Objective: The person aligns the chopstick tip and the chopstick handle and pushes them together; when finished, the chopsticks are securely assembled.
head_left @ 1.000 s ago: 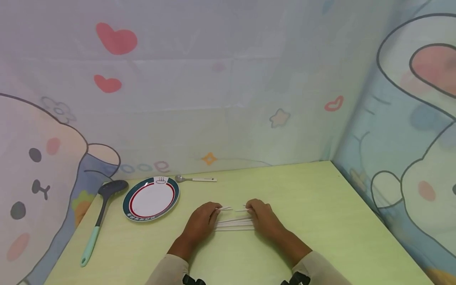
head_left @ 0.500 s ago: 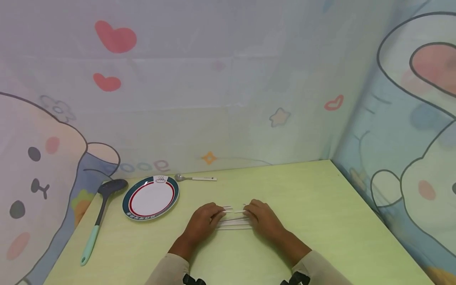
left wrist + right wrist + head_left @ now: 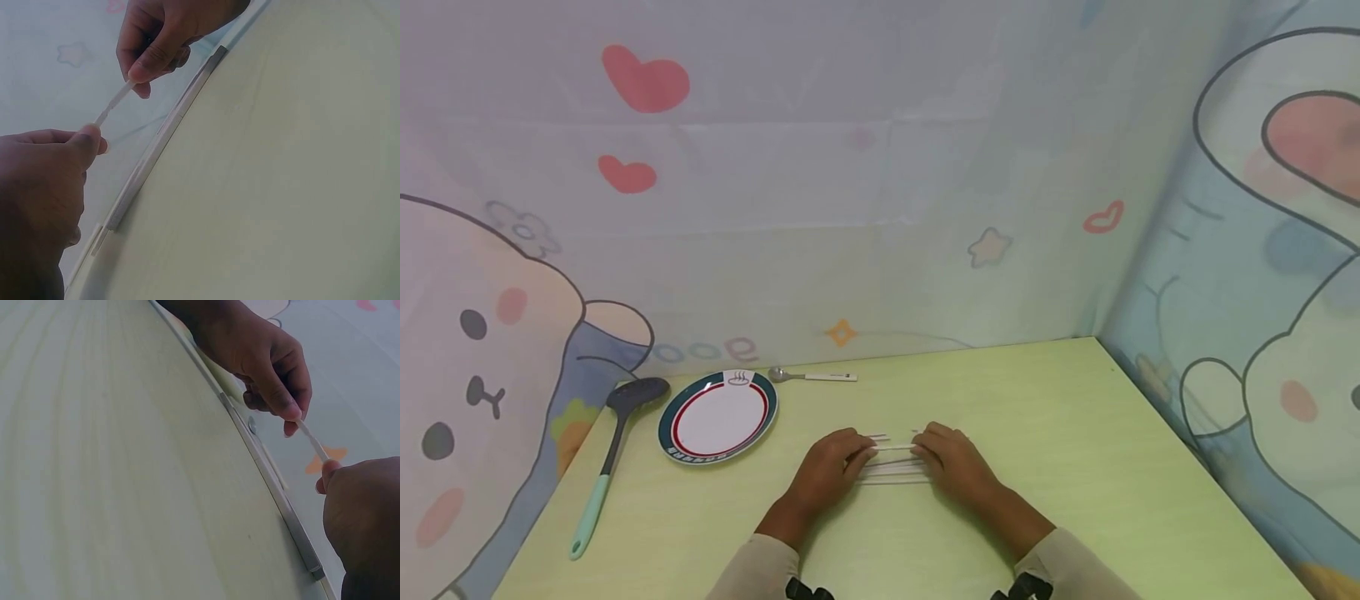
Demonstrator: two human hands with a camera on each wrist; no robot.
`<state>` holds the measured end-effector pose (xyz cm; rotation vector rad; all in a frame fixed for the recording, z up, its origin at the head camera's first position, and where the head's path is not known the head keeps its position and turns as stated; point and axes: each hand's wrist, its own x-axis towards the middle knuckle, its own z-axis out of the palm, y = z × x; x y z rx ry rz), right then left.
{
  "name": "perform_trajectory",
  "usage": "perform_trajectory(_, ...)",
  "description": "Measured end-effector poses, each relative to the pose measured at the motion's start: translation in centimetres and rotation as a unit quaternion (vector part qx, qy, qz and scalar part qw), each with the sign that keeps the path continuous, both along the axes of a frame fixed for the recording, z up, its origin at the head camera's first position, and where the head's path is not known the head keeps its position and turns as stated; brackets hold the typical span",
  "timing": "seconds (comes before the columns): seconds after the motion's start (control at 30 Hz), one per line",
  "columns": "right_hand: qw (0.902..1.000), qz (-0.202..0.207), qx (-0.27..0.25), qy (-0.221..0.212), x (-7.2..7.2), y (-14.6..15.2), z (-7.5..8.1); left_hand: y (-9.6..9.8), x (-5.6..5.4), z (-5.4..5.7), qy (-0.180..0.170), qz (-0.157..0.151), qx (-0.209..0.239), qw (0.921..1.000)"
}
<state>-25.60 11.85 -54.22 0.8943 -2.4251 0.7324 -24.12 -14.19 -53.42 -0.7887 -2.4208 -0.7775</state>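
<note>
White stick (image 3: 119, 98), one piece or two unclear, bridges left fingers (image 3: 87, 134) and right fingers (image 3: 147, 67), each pinching one end.

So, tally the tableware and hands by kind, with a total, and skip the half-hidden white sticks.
Plate: 1
Spoon: 1
Green-handled utensil: 1
Hands, left hand and right hand: 2
Total: 5, white sticks skipped
</note>
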Motion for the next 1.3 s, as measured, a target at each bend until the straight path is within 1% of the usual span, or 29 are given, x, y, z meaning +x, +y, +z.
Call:
perform_trajectory(0.1,1.0,0.003,-0.001,-0.002,0.1,-0.1,0.0,0.0,0.0,0.0,0.008,-0.002,-0.001,1.0)
perform_trajectory(0.2,0.9999,0.011,-0.008,0.0,0.2,-0.3,0.1,0.1,0.0,0.1,0.009,-0.002,-0.001,1.0)
perform_trajectory(0.33,0.9987,0.034,-0.037,0.003,0.3,-0.5,0.4,0.5,0.1,0.2,0.022,-0.008,0.006,0.9997)
perform_trajectory(0.43,0.9965,0.047,-0.068,0.008,0.3,-0.5,0.6,1.1,0.0,0.4,0.042,-0.02,0.014,0.9988)
perform_trajectory(0.5,0.9957,0.05,-0.078,0.008,0.1,-0.6,0.7,1.4,-0.1,0.4,0.051,-0.024,0.018,0.9982)
perform_trajectory(0.57,0.9956,0.052,-0.077,0.004,0.0,-0.6,0.8,1.6,-0.1,0.5,0.049,-0.026,0.021,0.9982)
perform_trajectory(0.63,0.9959,0.059,-0.069,-0.005,-0.1,-0.5,1.0,1.6,-0.2,0.5,0.034,-0.025,0.022,0.9989)
perform_trajectory(0.7,0.9959,0.069,-0.057,-0.017,-0.3,-0.2,1.2,1.4,-0.3,0.5,0.007,-0.023,0.025,0.9994)
perform_trajectory(0.8,0.9952,0.077,-0.053,-0.031,-0.7,0.4,1.5,1.0,-0.5,0.4,-0.034,-0.013,0.028,0.999)
perform_trajectory(0.87,0.9954,0.072,-0.052,-0.037,-1.0,1.0,1.6,0.6,-0.6,0.4,-0.046,-0.004,0.031,0.9984)
perform_trajectory(0.9,0.9952,0.075,-0.053,-0.033,-1.4,1.5,1.3,0.4,-0.6,0.3,-0.047,0.001,0.028,0.9985)
perform_trajectory(1.0,0.9963,0.057,-0.046,-0.045,-1.5,2.1,1.4,0.0,-0.8,0.2,-0.049,0.019,0.015,0.9985)
perform_trajectory(1.03,0.9964,0.048,-0.042,-0.055,-1.6,2.2,1.4,-0.1,-0.8,0.2,-0.052,0.024,0.009,0.9983)
perform_trajectory(1.1,0.9959,0.027,-0.038,-0.077,-1.6,2.4,1.4,-0.2,-0.9,0.2,-0.07,0.034,0.004,0.997)
perform_trajectory(1.17,0.9938,-0.005,-0.032,-0.106,-1.4,2.2,1.8,-0.2,-1.0,0.3,-0.094,0.042,0.007,0.9946)
perform_trajectory(1.23,0.9938,-0.021,-0.019,-0.108,-1.5,2.3,1.7,-0.2,-1.0,0.2,-0.12,0.048,0.01,0.9916)
perform_trajectory(1.3,0.9955,-0.027,-0.005,-0.09,-1.5,2.4,1.6,-0.1,-1.1,0.2,-0.134,0.049,0.013,0.9897)
